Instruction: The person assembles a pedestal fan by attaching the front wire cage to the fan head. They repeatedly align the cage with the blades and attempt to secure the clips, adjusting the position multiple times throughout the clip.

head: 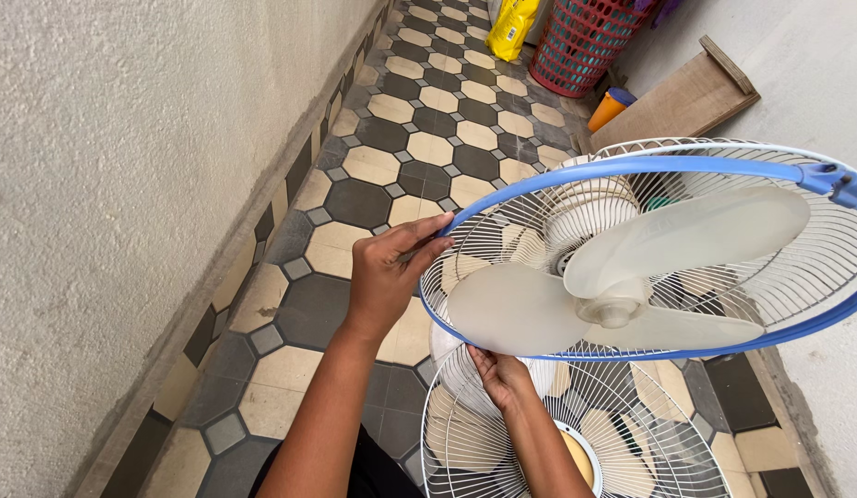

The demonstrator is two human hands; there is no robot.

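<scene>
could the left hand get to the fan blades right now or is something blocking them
Probably yes. The left hand grips the blue rim at the fan's edge, and the front grille is off, lying below. The pale blades sit uncovered on this side, beside the fingers, with nothing between.

Rough white wall [106, 184], octagon-tiled floor [419, 111], red basket [580, 41], daylight

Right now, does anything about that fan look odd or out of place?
Yes. The fan has no front guard: its pale blades are exposed inside the blue rim. A loose wire grille lies below it. The left hand grips the rim; the right hand is underneath.
</scene>
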